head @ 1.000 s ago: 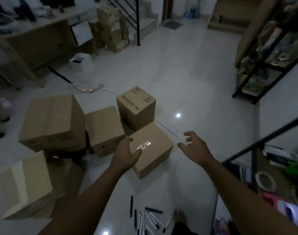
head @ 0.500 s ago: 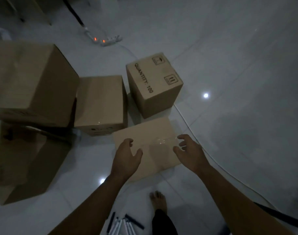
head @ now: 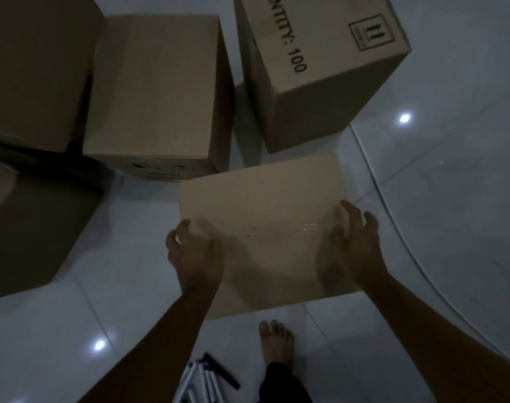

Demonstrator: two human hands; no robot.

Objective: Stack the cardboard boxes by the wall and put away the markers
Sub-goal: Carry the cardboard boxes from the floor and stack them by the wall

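The nearest box is being taken at its two sides, right at the middle of the view. The left hand is set on the box's 9 o'clock edge with fingers curled over the corner, and the right hand is on the 3 o'clock edge, fingers spread and bent against the side. So both sets of fingers look wrapped on cardboard, though whether a firm squeeze is on yet can't be told in this dim light. Opposite edges are probably being used so the box can be lifted level without tipping.

It's sitting on the floor, and no lift can be made out. A taped seam can be seen running across the top between the hands.

Other boxes are crowded at 10 to 1 o'clock: a plain one just beside its far left corner, and a printed one marked "100" at 1 o'clock, tilted relative to it. Two bigger ones are stuck in shadow at 9 and 10 o'clock.

The markers are left loose in a pile on the floor at 6 o'clock, next to a bare foot. They'd best be stepped around. No wall is in view, so the stacking spot can't be judged. A cable is trailing along the floor at 3 o'clock, which could be tripped on.
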